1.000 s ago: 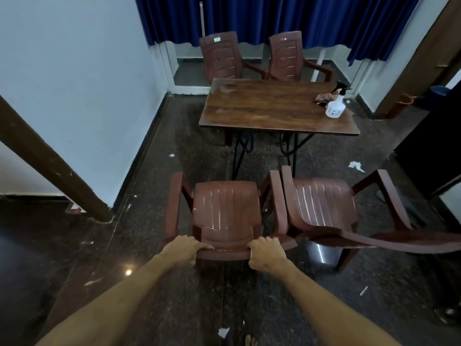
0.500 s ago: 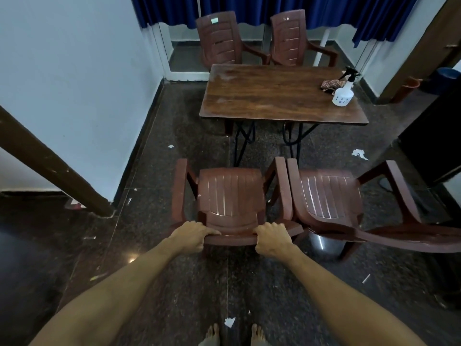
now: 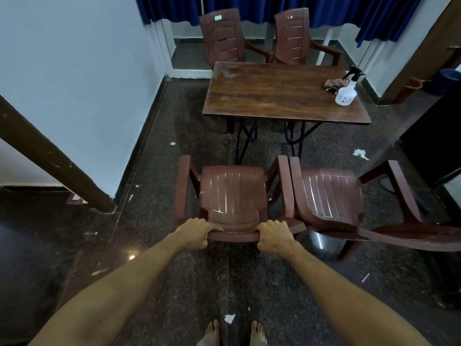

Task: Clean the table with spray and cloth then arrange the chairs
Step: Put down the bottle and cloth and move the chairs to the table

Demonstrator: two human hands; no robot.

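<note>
We grip the top rail of the near-left plastic chair [image 3: 233, 193] with both hands. The left hand [image 3: 193, 233] curls over the left part of the rail, thumb lying along its upper face. The right hand [image 3: 273, 234] curls over the right part, fingers wrapped round the edge. Both arms extend forward from the bottom of the view.

This chair stands on the dark floor [image 3: 224, 283], seat facing the wooden table [image 3: 269, 96], with a gap of floor between them. Its right armrest is just beside the left armrest of a second chair [image 3: 331, 193]; we cannot tell whether they touch. The second chair is turned slightly to the right.

On the table, a white spray bottle [image 3: 345, 92] stands upright near the right edge. A patterned cloth [image 3: 335, 84] lies just beside it, on the far side. Two more chairs [image 3: 220, 36] [image 3: 291, 33] stand side by side at the far edge of the table, below a blue curtain [image 3: 324, 8].

Our bare feet [image 3: 212, 333] show at the bottom edge, with a paper scrap [image 3: 229, 318] between them.
</note>
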